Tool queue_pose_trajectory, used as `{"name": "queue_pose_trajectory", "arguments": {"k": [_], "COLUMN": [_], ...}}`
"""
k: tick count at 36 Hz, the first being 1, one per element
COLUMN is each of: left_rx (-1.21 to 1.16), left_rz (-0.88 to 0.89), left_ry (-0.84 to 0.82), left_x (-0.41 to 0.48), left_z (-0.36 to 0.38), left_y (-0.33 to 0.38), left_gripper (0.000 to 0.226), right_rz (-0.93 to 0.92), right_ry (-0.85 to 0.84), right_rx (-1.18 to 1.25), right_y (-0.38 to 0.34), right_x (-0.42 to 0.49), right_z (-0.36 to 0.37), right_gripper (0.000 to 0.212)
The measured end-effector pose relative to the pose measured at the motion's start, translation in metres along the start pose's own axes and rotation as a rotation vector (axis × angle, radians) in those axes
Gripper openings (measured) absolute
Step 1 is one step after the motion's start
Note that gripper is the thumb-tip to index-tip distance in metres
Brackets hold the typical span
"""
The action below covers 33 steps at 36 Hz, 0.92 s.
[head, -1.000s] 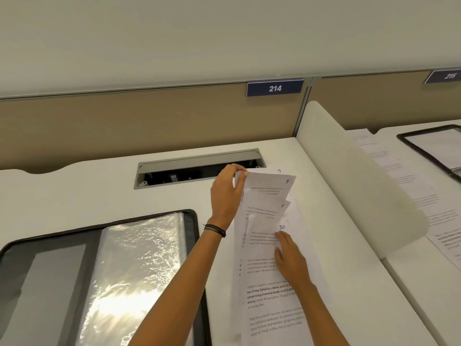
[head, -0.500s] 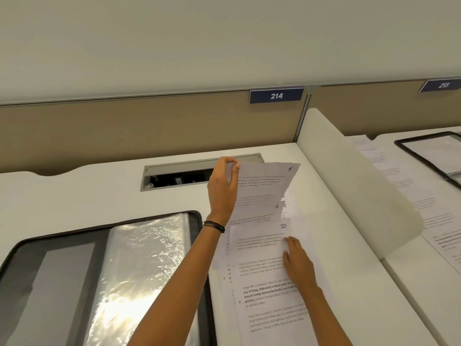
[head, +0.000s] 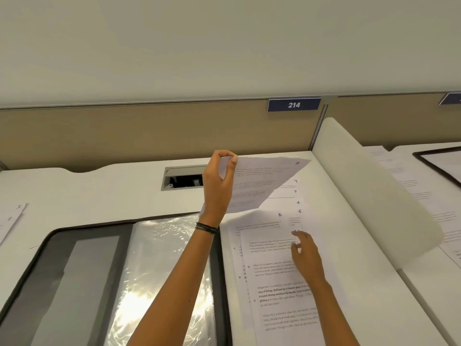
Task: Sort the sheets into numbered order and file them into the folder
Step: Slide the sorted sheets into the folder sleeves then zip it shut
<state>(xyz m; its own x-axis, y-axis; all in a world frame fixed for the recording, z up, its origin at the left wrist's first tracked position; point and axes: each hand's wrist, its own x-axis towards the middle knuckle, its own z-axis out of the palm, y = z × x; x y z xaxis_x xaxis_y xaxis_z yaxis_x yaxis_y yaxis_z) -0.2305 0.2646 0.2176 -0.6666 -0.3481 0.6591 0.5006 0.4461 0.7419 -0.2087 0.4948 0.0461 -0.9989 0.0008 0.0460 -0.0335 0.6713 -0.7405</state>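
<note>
My left hand pinches the top left corner of a printed sheet numbered 3 and holds it lifted above the desk. Below it lies a fanned pile of sheets with handwritten numbers 9, 7, 4, 6 and 8 showing at their top right corners. My right hand rests on the pile with its fingers fairly straight. An open black folder with shiny clear sleeves lies to the left of the pile, partly under my left forearm.
Two more sheets lie at the far left desk edge. A cable slot is set into the desk behind the folder. A white curved divider bounds the right side; beyond it lie other papers and another folder.
My left hand has lifted sheet 3 up and away from the pile, uncovering more numbered corners. My right hand stays on the pile. The view has tilted, showing the sheets at far left.
</note>
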Motion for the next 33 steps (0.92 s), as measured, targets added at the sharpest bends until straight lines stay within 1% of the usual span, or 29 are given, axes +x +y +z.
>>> {"name": "queue_pose_trajectory", "arguments": {"k": [6,9,12,14,15,16,18,20,26,28,33], "left_rx": [-0.032,-0.047,-0.044,-0.042,-0.041,-0.038,-0.028,-0.027,-0.062,-0.073,-0.034], "left_rz": [0.019,0.015,0.019,0.017,0.013,0.008,0.006,0.001,-0.063,-0.101,-0.116], "left_ry": [0.022,0.02,0.025,0.021,0.019,0.016,0.011,0.004,0.0,0.005,0.014], "left_x": [0.001,0.001,-0.002,-0.005,-0.006,-0.007,-0.009,-0.01,-0.012,-0.013,-0.012], "left_z": [-0.026,-0.04,-0.052,-0.059,-0.063,-0.066,-0.074,-0.084,-0.12,-0.133,-0.164], "left_y": [0.018,0.025,0.032,0.037,0.038,0.039,0.039,0.038,0.033,0.029,0.012], "left_gripper": [0.005,0.002,0.012,0.014,0.013,0.013,0.015,0.016,0.01,0.01,0.005], "right_rz": [-0.055,-0.075,-0.067,-0.026,-0.003,0.01,0.007,0.004,0.001,0.017,0.093], "right_ry": [0.071,0.087,0.106,0.105,0.097,0.088,0.075,0.086,0.111,0.124,0.181], "right_rx": [0.209,0.314,0.382,0.46,0.509,0.555,0.636,0.7,0.83,0.859,0.925], "right_y": [-0.049,-0.071,-0.094,-0.107,-0.113,-0.117,-0.123,-0.13,-0.152,-0.159,-0.177], "right_x": [0.005,0.004,0.001,-0.004,-0.007,-0.009,-0.015,-0.021,-0.034,-0.037,-0.043], "right_z": [-0.006,-0.008,-0.007,-0.005,-0.003,-0.001,0.001,0.004,0.017,0.025,0.046], "right_gripper": [0.041,0.052,0.062,0.063,0.06,0.052,0.029,0.015,0.011,0.012,0.013]}}
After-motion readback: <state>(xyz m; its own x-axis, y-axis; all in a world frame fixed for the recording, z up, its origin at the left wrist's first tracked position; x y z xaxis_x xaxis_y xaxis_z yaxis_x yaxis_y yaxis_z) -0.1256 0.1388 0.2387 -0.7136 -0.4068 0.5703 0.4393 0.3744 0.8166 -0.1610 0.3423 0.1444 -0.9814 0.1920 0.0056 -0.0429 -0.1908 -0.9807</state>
